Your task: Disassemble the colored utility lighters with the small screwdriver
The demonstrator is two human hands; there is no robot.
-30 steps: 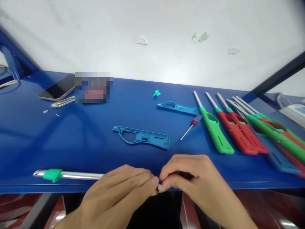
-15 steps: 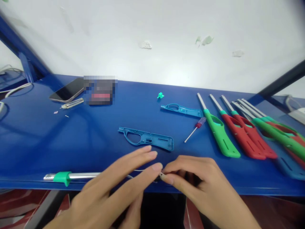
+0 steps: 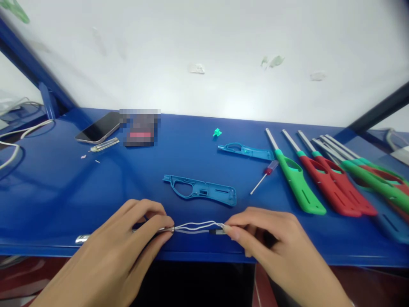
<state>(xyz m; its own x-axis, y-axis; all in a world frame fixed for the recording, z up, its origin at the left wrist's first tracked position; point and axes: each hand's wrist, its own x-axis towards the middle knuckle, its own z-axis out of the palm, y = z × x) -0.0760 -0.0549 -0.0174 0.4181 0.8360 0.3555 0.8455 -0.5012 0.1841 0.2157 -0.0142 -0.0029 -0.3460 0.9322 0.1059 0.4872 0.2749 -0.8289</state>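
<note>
My left hand (image 3: 128, 243) is closed around the silver metal tube (image 3: 82, 238) of a lighter, near the shelf's front edge. From the tube's right end run thin white wires (image 3: 200, 223) and a pale thin hose (image 3: 194, 232). My right hand (image 3: 265, 238) pinches the far ends of the wires between thumb and fingers. A dark-ended piece (image 3: 217, 232) at the hose's end reaches under these fingertips; the rest of it is hidden. Just beyond both hands lies a blue lighter handle half (image 3: 220, 196), hollow side up.
Behind lie a second blue handle half (image 3: 260, 154), a small green plastic piece (image 3: 217, 132) and a screwdriver (image 3: 268, 169). Green and red lighters (image 3: 300, 187) line the right. A phone (image 3: 99, 128), a clear tank (image 3: 105, 145) and a blurred dark box (image 3: 140, 136) sit at back left.
My left hand has moved left from beside my right fingertips and closed on the tube. The wires now show between the hands. The green piece on the tube is now hidden.
</note>
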